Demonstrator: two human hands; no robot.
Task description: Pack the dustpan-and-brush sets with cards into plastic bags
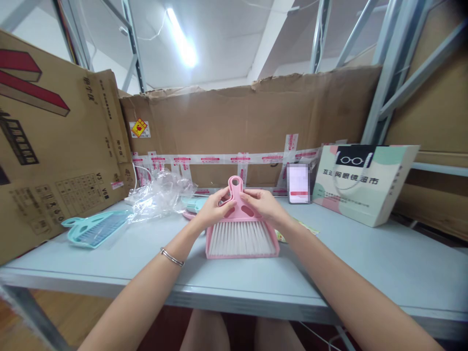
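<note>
Here's the head view, and the pink brush-and-dustpan set [238, 212] sits squarely between the two hands — neither one nearer. The left hand [215, 205] grips its left side below the handle loop, thumb on top; the right hand [261, 200] pinches the opposite side. The long axis runs straight away from the person: handle loop just beyond the fingertips, white bristles [237, 239] on the near side of both hands, framed by the pan's pink rim. Well off to the left of the left hand lies a turquoise set [97, 229] — and beyond the right hand, a phone [300, 183] stands upright.
</note>
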